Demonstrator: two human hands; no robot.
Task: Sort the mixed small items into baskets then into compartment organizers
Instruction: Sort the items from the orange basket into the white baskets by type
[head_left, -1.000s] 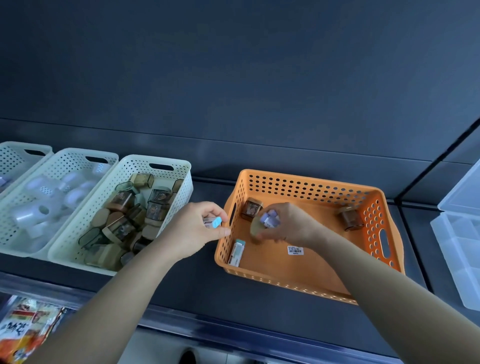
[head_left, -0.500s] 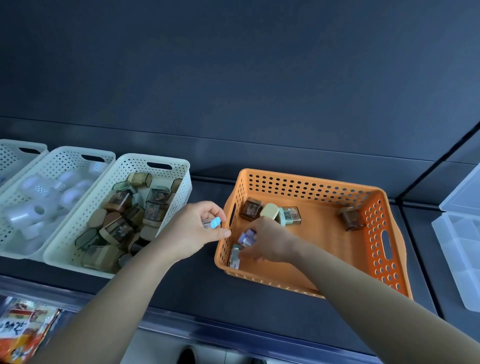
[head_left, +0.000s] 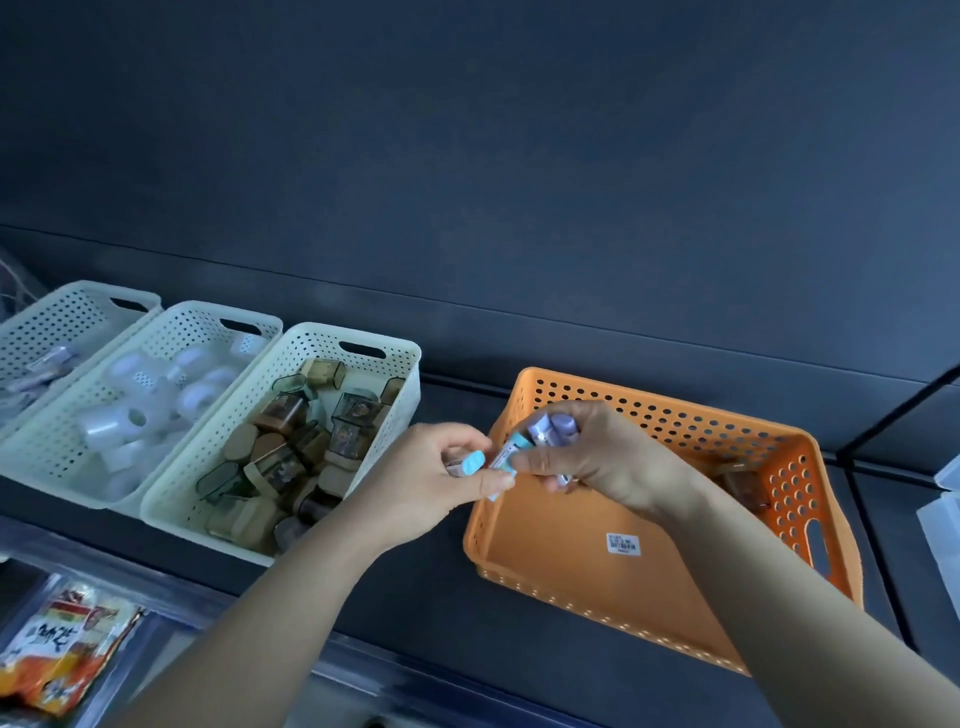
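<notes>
Once lifted off the basket floor, right hand (head_left: 597, 460): up at the left wall of the orange basket (head_left: 675, 415), fingers curled round purple pieces (head_left: 553, 428), thumb clamping a blue-and-white piece (head_left: 511, 451). Half a second back, down in the near-left corner, reaching!
Left hand (head_left: 431, 483): same spot just outside the rim, closed on a blue-capped piece (head_left: 472, 462), thumb apparently meeting the incoming blue-and-white piece.
Blue-and-white piece: gone from the basket floor, now between both hands, above the rim.
Orange basket floor: bare around the sticker (head_left: 622, 544); one brown piece (head_left: 743, 486) showing by the right wall; back-left corner hidden behind the right hand.
Meaning for the sort: looks like a handover, pooling blue and purple pieces before a drop; mixed basket nearly cleared.
White baskets: brown-filled basket (head_left: 322, 332) nearest, roll basket (head_left: 197, 312) beside it, far-left basket (head_left: 62, 317) beyond. Destination impossible to call yet.
Clear organizer (head_left: 943, 499): at the right edge, well apart from both hands; compartment stage not begun.
</notes>
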